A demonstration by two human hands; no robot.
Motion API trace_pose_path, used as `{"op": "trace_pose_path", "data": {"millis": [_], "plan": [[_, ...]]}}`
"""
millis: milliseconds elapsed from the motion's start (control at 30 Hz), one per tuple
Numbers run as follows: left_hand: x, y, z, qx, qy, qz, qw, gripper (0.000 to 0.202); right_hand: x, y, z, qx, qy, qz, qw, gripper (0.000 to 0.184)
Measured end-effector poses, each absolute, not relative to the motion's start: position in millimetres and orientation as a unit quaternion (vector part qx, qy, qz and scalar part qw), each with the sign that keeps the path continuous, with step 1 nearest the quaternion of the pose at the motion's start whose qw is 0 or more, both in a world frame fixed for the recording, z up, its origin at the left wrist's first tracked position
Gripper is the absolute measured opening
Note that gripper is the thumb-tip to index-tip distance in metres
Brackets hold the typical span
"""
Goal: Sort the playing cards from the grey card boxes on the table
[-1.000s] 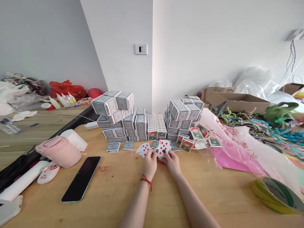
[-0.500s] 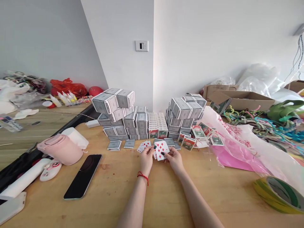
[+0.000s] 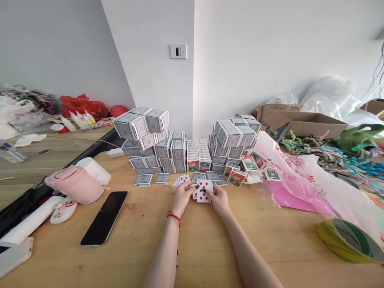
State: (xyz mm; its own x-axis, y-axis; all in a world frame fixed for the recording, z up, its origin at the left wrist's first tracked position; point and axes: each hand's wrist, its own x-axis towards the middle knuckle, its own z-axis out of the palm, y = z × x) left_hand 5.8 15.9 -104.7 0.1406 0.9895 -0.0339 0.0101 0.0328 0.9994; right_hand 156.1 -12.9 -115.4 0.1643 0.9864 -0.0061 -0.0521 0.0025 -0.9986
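Playing cards (image 3: 205,195) with red diamonds, an eight on top, are held face up between my hands over the table. My left hand (image 3: 184,195) pinches their left edge, thumb in front. At the right edge my right hand (image 3: 219,199) grips them, its thumb lying across the face and its other fingers partly hidden behind. Just beyond my left hand lie loose face-up cards (image 3: 179,181). Several bent cards with grey patterned backs (image 3: 162,178) lie in a row in front of the stacks.
Grey-backed card blocks (image 3: 132,126) rise on the left, with another card stack (image 3: 229,134) on the right. Between them stand card boxes (image 3: 205,152). A phone (image 3: 105,218), a pink cup (image 3: 76,186), yellow tape (image 3: 345,242) and plastic sheeting (image 3: 297,176) lie around.
The held cards have turned from a tilt to nearly upright and squared. My left hand has shifted slightly left, its wrist lower and further out. The view has tipped slightly.
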Motion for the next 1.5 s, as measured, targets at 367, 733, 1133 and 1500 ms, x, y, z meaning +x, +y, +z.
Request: {"op": "trace_pose_path", "data": {"millis": [367,733,1133,1500], "plan": [[6,11,-95,0.595,0.520,0.403,0.462,0.034,160,-8,-123,-0.512,-0.393,0.504,0.574,0.036],[10,12,-101,0.596,0.537,0.403,0.440,0.035,160,-8,-126,-0.529,-0.419,0.482,0.558,0.033],[11,11,-95,0.606,0.528,0.402,0.438,0.045,161,-10,-120,-0.523,-0.426,0.493,0.550,0.031],[10,12,-101,0.612,0.521,0.403,0.438,0.042,162,-8,-125,-0.514,-0.428,0.498,0.551,0.029]]}}
